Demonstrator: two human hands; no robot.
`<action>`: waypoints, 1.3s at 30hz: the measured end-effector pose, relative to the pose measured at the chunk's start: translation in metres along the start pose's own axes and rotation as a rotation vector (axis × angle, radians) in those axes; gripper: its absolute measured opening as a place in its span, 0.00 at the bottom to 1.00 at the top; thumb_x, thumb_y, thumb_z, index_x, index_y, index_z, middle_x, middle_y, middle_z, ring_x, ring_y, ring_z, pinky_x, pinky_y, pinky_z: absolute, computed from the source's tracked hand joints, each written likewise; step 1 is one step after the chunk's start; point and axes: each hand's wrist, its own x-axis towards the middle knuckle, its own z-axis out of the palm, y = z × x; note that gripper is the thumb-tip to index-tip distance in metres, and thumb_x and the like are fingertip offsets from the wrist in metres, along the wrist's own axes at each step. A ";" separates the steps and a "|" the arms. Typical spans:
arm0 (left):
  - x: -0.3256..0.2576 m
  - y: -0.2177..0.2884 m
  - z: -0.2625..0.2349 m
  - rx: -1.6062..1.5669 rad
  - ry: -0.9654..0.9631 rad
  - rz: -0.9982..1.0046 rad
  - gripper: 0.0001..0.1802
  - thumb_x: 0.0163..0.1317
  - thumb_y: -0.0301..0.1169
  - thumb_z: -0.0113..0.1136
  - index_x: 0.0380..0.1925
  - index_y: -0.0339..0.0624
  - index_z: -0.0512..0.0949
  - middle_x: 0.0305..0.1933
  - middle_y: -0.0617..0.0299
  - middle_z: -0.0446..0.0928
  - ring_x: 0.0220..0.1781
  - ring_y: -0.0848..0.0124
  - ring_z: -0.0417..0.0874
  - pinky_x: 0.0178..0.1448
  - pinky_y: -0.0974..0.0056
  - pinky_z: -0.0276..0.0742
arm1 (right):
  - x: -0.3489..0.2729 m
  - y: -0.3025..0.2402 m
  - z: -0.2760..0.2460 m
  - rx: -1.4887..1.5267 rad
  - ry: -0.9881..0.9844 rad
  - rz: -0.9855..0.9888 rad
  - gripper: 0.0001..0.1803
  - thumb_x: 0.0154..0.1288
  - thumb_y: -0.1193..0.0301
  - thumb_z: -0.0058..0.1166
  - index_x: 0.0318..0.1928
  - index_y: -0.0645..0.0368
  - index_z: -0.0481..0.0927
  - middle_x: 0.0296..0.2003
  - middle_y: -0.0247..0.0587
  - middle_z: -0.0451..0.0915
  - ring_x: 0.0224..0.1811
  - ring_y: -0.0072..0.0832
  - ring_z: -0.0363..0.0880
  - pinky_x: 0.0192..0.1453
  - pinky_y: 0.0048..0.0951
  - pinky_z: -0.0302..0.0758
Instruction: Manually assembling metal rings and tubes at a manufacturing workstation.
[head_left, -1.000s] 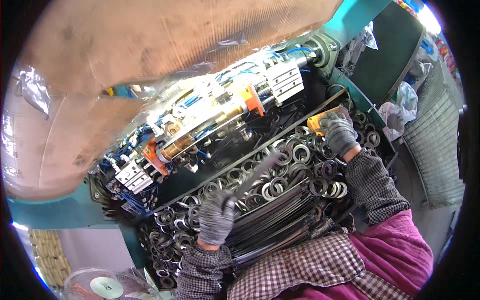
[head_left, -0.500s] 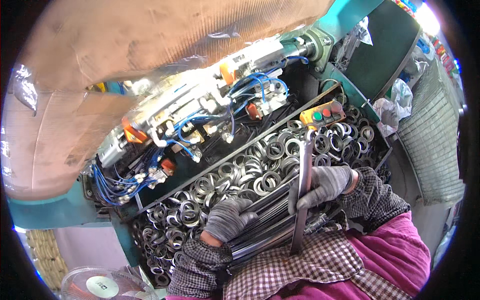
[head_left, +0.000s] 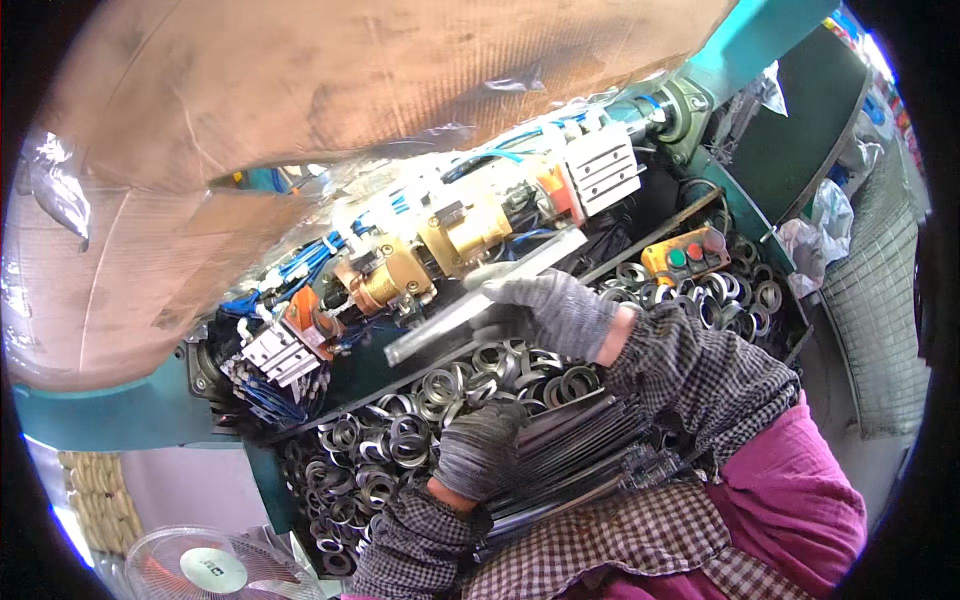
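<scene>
Your right hand [head_left: 555, 310] (gloved) is gripping a flat metal strip [head_left: 480, 297] near the machine; your left hand [head_left: 478, 445] is pressing, fingers curled, on the strip stack [head_left: 580, 440] beside the rings [head_left: 400, 440].

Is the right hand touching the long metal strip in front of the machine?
Touching. The head view shows the gloved right hand closed around the long metal strip; its fingers wrap over the strip, with no gap visible.

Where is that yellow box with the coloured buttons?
In the head view, the yellow button box sits upper right, at the far edge of the tray of metal rings, just beyond the right hand.
</scene>
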 end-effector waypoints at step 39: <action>0.044 -0.018 -0.083 0.119 0.552 0.013 0.12 0.63 0.27 0.56 0.46 0.44 0.80 0.38 0.55 0.83 0.37 0.59 0.84 0.41 0.58 0.81 | -0.052 0.001 -0.085 -1.541 0.191 -0.472 0.11 0.70 0.69 0.48 0.49 0.57 0.77 0.32 0.45 0.83 0.35 0.42 0.83 0.39 0.37 0.78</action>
